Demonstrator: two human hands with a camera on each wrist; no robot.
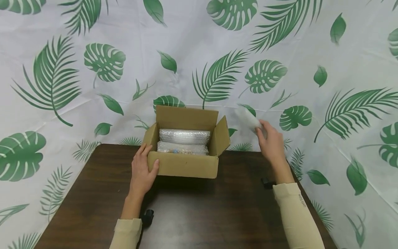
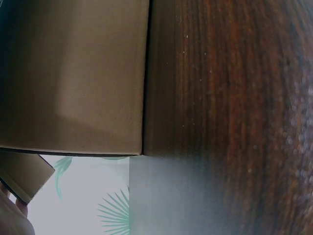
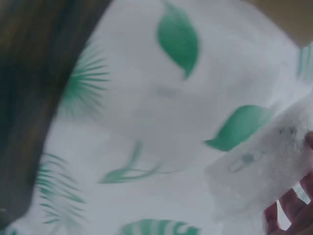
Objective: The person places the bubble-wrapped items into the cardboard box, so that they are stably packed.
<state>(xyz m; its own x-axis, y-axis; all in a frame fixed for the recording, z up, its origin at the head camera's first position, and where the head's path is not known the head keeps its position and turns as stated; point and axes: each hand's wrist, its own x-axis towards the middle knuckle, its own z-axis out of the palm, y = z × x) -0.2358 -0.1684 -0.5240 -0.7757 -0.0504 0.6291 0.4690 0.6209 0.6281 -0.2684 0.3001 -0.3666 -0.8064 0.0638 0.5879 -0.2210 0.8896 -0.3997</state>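
An open cardboard box (image 1: pixel 183 166) stands at the far edge of the table, with two bubble-wrapped bundles inside. The rear bundle (image 1: pixel 185 137) looks silvery; the front one (image 1: pixel 181 148) shows small coloured spots through its wrap. My left hand (image 1: pixel 143 169) grips the box's near left corner, thumb on the front wall and fingers along the left flap. Off to the right of the box, my right hand (image 1: pixel 271 141) holds up a whitish bubble-wrapped package (image 3: pixel 266 164), pinched at its lower end. The package is blurred in the head view, and its contents are hidden by the wrap.
The dark wooden table (image 1: pixel 192 214) ends just behind the box, against a white cloth backdrop (image 1: pixel 186 45) with green leaves. The box's right flap (image 1: pixel 221 136) sticks outward, and its back flap (image 1: pixel 186 117) stands up.
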